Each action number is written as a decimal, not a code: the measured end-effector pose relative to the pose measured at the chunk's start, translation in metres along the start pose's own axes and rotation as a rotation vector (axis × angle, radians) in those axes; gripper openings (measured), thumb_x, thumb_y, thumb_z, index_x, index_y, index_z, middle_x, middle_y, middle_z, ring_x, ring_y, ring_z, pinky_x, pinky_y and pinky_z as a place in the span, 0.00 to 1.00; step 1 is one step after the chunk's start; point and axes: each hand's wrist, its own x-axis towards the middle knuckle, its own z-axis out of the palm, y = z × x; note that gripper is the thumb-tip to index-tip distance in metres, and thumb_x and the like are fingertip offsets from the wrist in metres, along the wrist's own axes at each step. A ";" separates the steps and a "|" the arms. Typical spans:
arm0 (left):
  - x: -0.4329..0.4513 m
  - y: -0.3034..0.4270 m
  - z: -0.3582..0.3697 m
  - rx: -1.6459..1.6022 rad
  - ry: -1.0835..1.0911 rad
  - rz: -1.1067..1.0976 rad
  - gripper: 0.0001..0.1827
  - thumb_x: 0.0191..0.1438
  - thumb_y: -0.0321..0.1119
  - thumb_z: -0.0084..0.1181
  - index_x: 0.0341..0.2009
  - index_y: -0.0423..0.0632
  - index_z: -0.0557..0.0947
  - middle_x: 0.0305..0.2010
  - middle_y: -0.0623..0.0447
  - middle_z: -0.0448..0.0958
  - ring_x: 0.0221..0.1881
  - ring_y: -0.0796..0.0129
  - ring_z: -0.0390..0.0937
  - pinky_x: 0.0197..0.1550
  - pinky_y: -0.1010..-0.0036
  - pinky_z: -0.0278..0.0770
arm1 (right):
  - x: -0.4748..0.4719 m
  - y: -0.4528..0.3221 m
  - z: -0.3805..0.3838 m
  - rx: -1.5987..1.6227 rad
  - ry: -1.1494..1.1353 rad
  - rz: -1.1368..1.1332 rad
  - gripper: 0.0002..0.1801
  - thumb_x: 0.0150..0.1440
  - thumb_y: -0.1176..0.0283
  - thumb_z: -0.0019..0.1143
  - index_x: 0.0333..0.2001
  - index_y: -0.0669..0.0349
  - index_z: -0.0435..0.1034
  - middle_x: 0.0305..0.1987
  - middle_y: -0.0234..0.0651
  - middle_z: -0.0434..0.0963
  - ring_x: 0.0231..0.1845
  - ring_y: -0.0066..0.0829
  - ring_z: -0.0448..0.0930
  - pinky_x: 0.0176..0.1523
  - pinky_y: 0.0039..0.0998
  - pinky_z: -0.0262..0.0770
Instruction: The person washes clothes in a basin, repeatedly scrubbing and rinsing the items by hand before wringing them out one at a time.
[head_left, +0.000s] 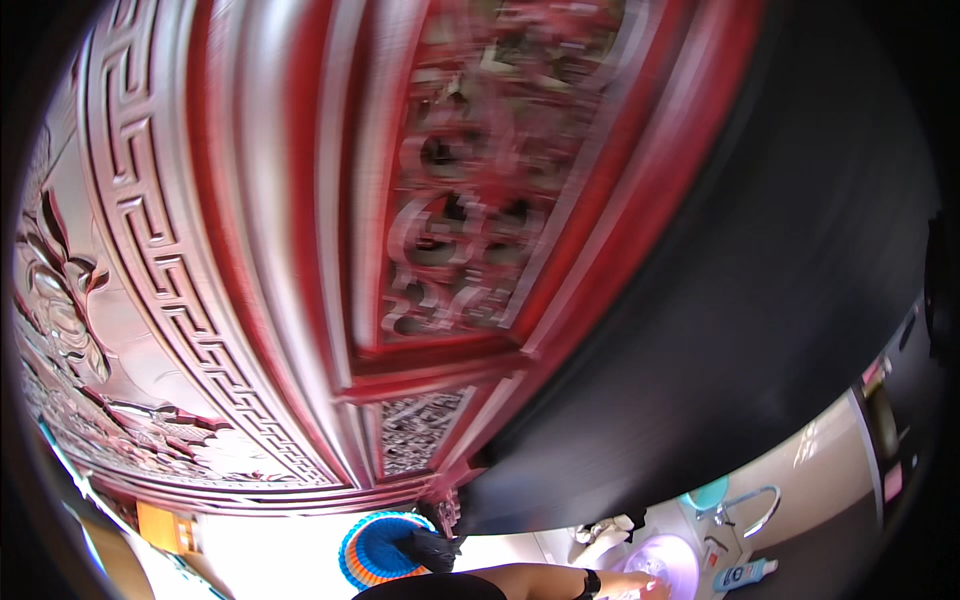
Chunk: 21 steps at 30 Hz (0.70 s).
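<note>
A bare forearm with a black wristband runs rightward from a black sleeve along the bottom edge; I take it for my left arm. My left hand (651, 586) is at a light purple basin (686, 561), partly cut off by the picture's edge. Its fingers are washed out by glare, and whether they hold anything cannot be told. My right hand is out of view. Right of the basin lies a light blue bottle (744, 575) with a white cap. Whitish, crumpled items (606, 534) sit behind the basin.
A large red panel (300, 247) with carved relief and a fret border fills the upper left. Beside it spreads a dark surface (720, 285). Below are a blue and orange ribbed round item (367, 551), black plastic (433, 550), a curved metal faucet (772, 504) and a teal bowl (709, 491).
</note>
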 end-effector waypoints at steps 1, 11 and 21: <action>0.008 -0.011 -0.002 -0.002 -0.013 0.016 0.25 0.64 0.45 0.44 0.63 0.49 0.65 0.60 0.50 0.69 0.61 0.61 0.66 0.61 0.67 0.63 | -0.001 0.013 0.003 0.025 0.011 0.005 0.33 0.54 0.56 0.59 0.60 0.60 0.64 0.58 0.51 0.72 0.61 0.46 0.70 0.61 0.38 0.67; 0.028 0.000 0.023 -0.053 0.361 -0.231 0.38 0.62 0.63 0.36 0.68 0.50 0.57 0.67 0.47 0.63 0.65 0.57 0.62 0.62 0.57 0.62 | 0.034 0.081 0.017 0.456 -0.034 -0.014 0.60 0.48 0.33 0.53 0.69 0.67 0.42 0.74 0.52 0.45 0.75 0.45 0.44 0.73 0.38 0.41; 0.100 -0.088 -0.058 -0.634 0.741 -0.171 0.47 0.48 0.70 0.53 0.63 0.49 0.63 0.64 0.42 0.64 0.64 0.50 0.61 0.61 0.41 0.56 | 0.002 0.015 -0.004 0.875 -0.097 -0.142 0.36 0.48 0.52 0.66 0.53 0.63 0.64 0.47 0.47 0.77 0.48 0.40 0.78 0.50 0.38 0.73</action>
